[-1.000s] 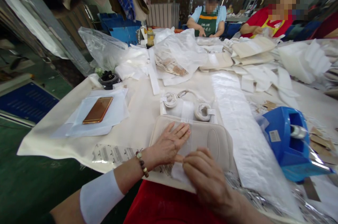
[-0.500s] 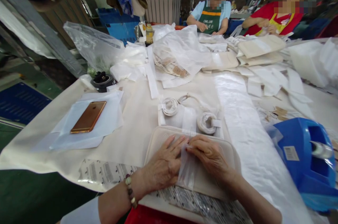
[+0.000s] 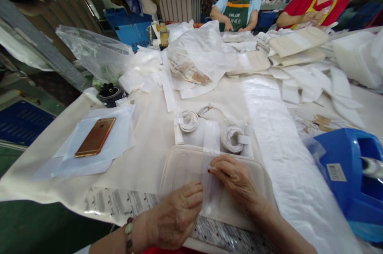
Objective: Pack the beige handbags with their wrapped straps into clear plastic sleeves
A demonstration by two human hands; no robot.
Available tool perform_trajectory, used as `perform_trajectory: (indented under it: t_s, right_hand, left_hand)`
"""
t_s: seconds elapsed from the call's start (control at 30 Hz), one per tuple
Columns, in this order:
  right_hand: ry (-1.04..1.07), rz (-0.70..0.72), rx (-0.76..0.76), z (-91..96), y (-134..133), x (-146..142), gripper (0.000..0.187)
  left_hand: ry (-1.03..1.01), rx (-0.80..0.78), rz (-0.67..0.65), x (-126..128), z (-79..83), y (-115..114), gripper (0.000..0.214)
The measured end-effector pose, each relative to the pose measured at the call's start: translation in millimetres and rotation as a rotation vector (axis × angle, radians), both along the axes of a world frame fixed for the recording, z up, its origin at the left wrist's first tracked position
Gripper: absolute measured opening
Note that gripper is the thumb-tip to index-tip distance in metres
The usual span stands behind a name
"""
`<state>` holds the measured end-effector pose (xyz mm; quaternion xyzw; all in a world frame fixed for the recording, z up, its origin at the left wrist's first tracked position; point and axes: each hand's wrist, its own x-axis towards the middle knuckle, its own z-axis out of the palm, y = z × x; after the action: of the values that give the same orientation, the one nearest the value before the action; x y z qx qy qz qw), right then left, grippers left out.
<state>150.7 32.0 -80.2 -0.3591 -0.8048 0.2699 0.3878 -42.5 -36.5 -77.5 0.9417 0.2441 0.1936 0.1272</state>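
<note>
A beige padded bag panel with rounded corners lies flat at the table's front edge. A translucent wrapping strip crosses its middle from front to back. My right hand rests over the right part of the panel, thumb and finger pinched on the strip. My left hand is closed at the strip's left edge, fingers curled together; whatever is between its fingertips is hidden. Just beyond the panel lie two coiled straps, the left coil and the right coil, each banded with a white strip.
A gold phone lies on white sheets at left. A blue tape dispenser stands at right, beside a long white padded sheet. Behind are a plastic bag, stacked beige panels and two people at work.
My left hand has lifted from lying flat on the panel, drawn back toward me and curled its fingers. My right hand stays pinched on the strip. The camera view has shifted slightly.
</note>
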Motion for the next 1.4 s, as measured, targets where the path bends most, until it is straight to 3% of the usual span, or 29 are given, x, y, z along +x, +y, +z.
perform_trajectory:
  t_s: [0.2, 0.43, 0.67, 0.9, 1.03, 1.2, 1.4]
  right_hand:
    - [0.003, -0.026, 0.035, 0.2, -1.2, -0.8, 0.028]
    - [0.006, -0.032, 0.04, 0.9, -1.4, -0.3, 0.026]
    - [-0.002, -0.017, 0.046, 0.6, -1.6, 0.7, 0.027]
    - [-0.009, -0.02, 0.049, -0.4, -2.6, 0.0, 0.022]
    - [-0.054, -0.049, 0.133, -1.6, -4.2, -1.4, 0.021]
    - [-0.142, -0.119, 0.367, -1.8, -5.6, -6.3, 0.021]
    - [-0.136, -0.171, 0.4, -0.3, -3.8, -11.2, 0.02]
  left_hand:
    - [-0.116, -0.06, 0.048, -3.2, -4.0, -6.9, 0.012]
    - [-0.031, -0.204, 0.002, -11.9, -3.9, 0.5, 0.033]
    - [-0.055, -0.287, -0.027, -13.6, -2.7, 5.2, 0.034]
    - [-0.17, -0.206, 0.076, -8.0, -12.5, 0.7, 0.034]
    - [-0.179, -0.153, 0.132, -2.6, -13.7, -1.4, 0.032]
    - [-0.24, -0.062, 0.079, 0.9, -13.3, -3.7, 0.029]
    - [-0.211, -0.042, 0.046, 1.2, -9.3, -6.2, 0.014]
